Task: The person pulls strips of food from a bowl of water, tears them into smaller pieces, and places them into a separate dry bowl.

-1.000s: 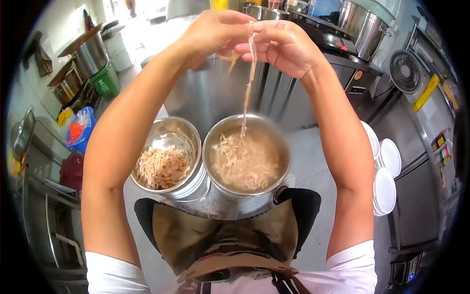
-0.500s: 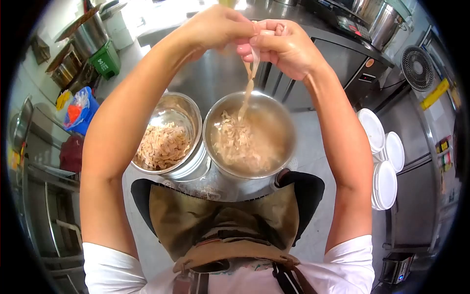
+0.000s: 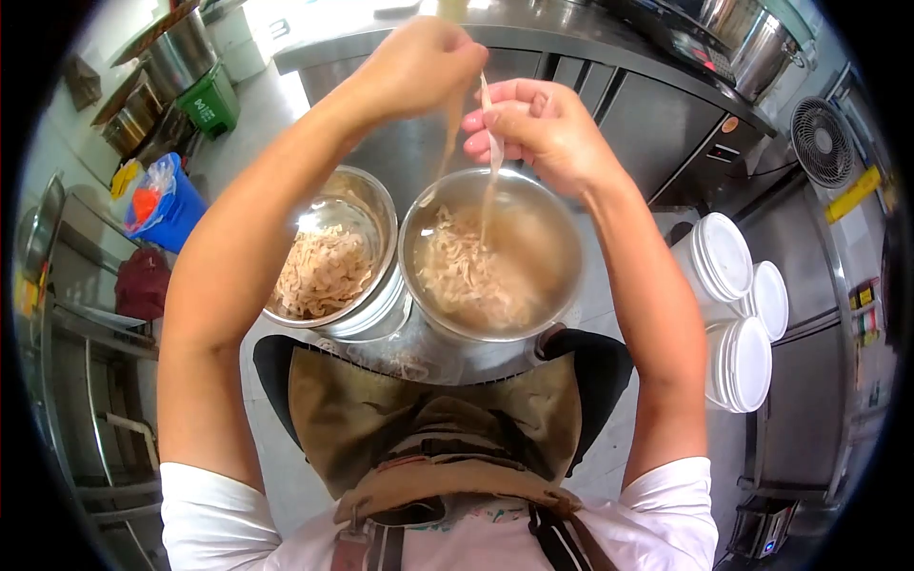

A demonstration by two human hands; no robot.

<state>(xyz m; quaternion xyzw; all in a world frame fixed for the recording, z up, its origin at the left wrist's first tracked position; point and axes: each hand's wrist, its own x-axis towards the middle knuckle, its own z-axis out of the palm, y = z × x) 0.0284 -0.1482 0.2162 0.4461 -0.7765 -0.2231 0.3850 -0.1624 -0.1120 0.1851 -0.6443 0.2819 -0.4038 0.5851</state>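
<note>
Above a steel bowl (image 3: pixel 573 276) of cloudy water, both hands hold a long, wet, pale strip (image 3: pixel 494 157) that looks like intestine. My left hand (image 3: pixel 428 65) is higher and pinches its upper end. My right hand (image 3: pixel 545 128), lower and to the right, has its thumb and fingers closed on the strip, with some fingers curled apart. The strip's lower part hangs into the water, where more pale strips (image 3: pixel 466 271) lie in a heap. To the left, a second steel bowl (image 3: pixel 386 205) holds a pile of similar strips (image 3: pixel 328 271).
The left bowl rests on a white bucket (image 3: pixel 376 319). Several lidded white tubs (image 3: pixel 728 257) stand at right. A steel counter (image 3: pixel 571 43) runs across the back. A blue bin (image 3: pixel 176 214) and green bin (image 3: pixel 209 100) are at left; a fan (image 3: pixel 824 141) is at right.
My hands have drawn apart: the left stays high with the strip's end, while the right has come down along it. Part of the strip now swings, blurred, below my left hand.
</note>
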